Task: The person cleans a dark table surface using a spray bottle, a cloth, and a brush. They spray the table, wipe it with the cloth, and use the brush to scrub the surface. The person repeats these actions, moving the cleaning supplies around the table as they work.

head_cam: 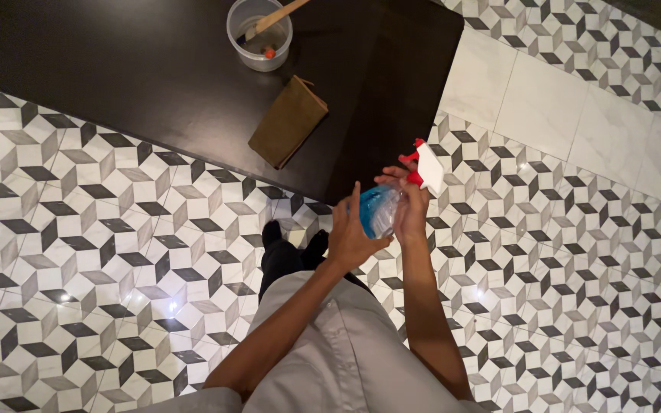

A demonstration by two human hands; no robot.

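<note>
Spray bottle (382, 210), clear with blue liquid and a red-and-white trigger head (424, 168), sits between both hands, held above the patterned tile floor (101, 252) just off the near corner of the dark table (154, 69). The right hand (411, 210) wraps the bottle's neck and upper body, fingers (401, 177) curled closed around it just under the trigger. The left hand (352, 239) lies against the bottle's lower side, fingers spread fairly wide and pointing up, palm touching the body rather than gripping it. The bottle's long axis tilts up and to the right, nozzle end farthest from the person. Further out on the table lie a flat brown pouch (288, 121) and a clear plastic tub (259, 32) with a wooden-handled tool (273, 17) in it, both well apart from the hands.
</note>
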